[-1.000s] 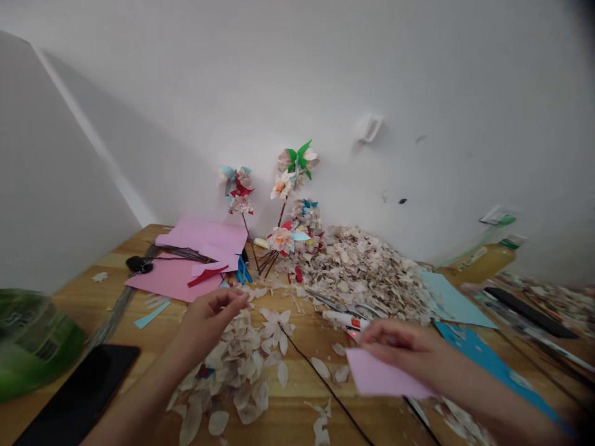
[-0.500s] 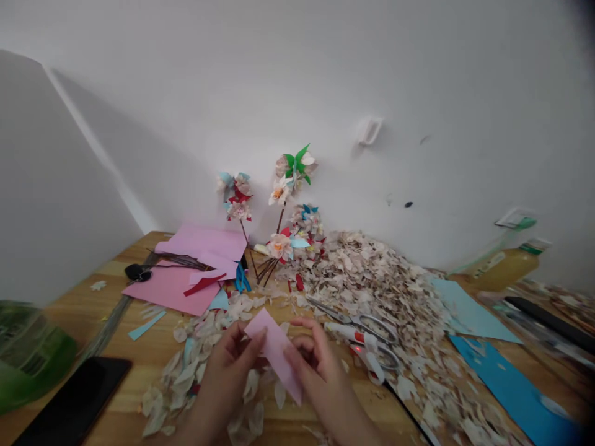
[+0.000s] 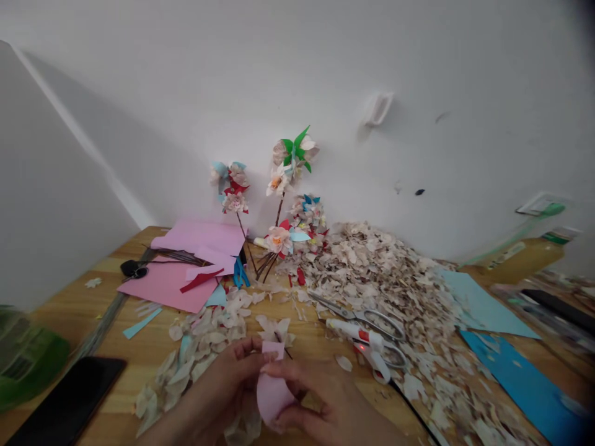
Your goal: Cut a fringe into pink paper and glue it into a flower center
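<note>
Head view: your left hand and right hand both pinch the pink paper, fingers closed on it, low over the table at the near edge. Loose petals lie just left; scissors and glue gun sit to the right.

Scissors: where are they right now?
In the head view, the scissors lie on the table right of centre, at the near edge of the scrap pile, just behind the white glue gun.

left hand + right hand | pinching pink paper | over table
</note>
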Motion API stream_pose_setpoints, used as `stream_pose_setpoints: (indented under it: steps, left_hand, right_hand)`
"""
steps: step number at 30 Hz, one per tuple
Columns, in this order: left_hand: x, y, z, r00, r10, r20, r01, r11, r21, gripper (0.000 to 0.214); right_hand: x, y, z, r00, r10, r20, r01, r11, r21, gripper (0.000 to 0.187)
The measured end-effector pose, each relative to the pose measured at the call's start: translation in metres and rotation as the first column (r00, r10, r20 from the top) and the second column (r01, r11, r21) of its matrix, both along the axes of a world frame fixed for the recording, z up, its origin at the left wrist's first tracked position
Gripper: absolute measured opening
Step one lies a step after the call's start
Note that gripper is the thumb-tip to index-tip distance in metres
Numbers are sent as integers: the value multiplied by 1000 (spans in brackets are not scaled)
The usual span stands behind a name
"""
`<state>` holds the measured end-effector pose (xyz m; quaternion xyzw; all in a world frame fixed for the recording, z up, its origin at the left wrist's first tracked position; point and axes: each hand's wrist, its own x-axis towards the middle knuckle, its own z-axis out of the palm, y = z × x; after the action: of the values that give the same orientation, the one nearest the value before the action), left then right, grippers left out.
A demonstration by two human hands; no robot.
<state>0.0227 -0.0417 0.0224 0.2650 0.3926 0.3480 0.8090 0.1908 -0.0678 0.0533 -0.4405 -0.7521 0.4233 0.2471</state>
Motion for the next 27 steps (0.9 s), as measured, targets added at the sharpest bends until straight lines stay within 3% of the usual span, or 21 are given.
stream_pose_setpoints:
  steps: [2, 4, 7, 8, 10, 13, 17, 19, 23, 27]
  left_hand:
    - [2, 0, -6, 1000, 19, -20, -18, 1000, 7, 43]
    - [2, 0, -10, 983, 129, -127, -119, 989, 88, 54]
    - [-1, 1, -8, 904, 362, -228, -263, 891, 371, 51]
    - [-1, 0, -6, 900, 379, -216, -252, 856, 451, 47]
    - [-2, 0, -1, 935, 289, -206, -145, 841, 521, 37]
    - [-1, -1, 2, 947, 143, -289, 20, 870, 493, 26]
    - [-2, 3, 1, 907, 267, -325, -86, 874, 478, 30]
    - [-4, 5, 0, 912, 270, -311, -115, 892, 438, 31]
    - [-7, 7, 0, 911, 243, -332, -83, 899, 430, 33]
    - [-7, 8, -4, 920, 225, -322, -66, 896, 439, 33]
  right_hand:
    - [-1, 1, -5, 999, -25, -30, 25, 1000, 17, 46]
    - [-2, 1, -10, 989, -129, -74, 128, 992, -17, 36]
    - [-7, 2, -18, 943, -275, -189, 250, 957, -144, 19]
    - [-9, 2, -19, 924, -300, -237, 257, 947, -195, 18]
    - [-12, 3, -22, 888, -333, -316, 246, 927, -283, 20]
    - [-14, 5, -25, 866, -378, -327, 279, 908, -312, 29]
    - [-8, 6, -24, 883, -445, -149, 423, 893, -155, 59]
    - [-6, 6, -23, 905, -410, -113, 397, 910, -122, 66]
    - [-8, 7, -25, 916, -351, -193, 297, 918, -262, 48]
    - [-15, 11, -36, 827, -431, -362, 298, 880, -370, 35]
